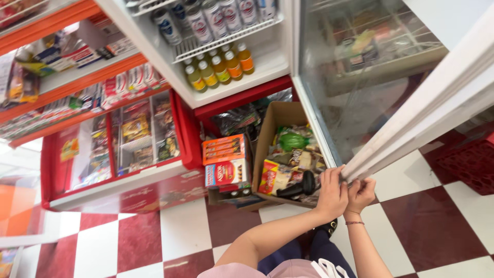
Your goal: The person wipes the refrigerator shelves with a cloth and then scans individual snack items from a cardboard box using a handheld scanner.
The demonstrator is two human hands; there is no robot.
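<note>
Both my hands grip the lower corner of an open glass fridge door [360, 92]. My left hand [332, 194] wraps the white door frame [411, 126] from the left; my right hand [361, 193] clasps it from below, a thin bracelet on the wrist. The fridge [226, 77] stands open, with cans [216, 20] on a wire shelf and small yellow bottles [221, 69] on the bottom shelf.
A cardboard box [275, 128] of packaged goods sits on the floor below the fridge, with orange and red cartons [225, 160] beside it. A red-framed display case [118, 149] of snacks stands left. A red crate [471, 162] sits at right on the checkered tile floor [411, 221].
</note>
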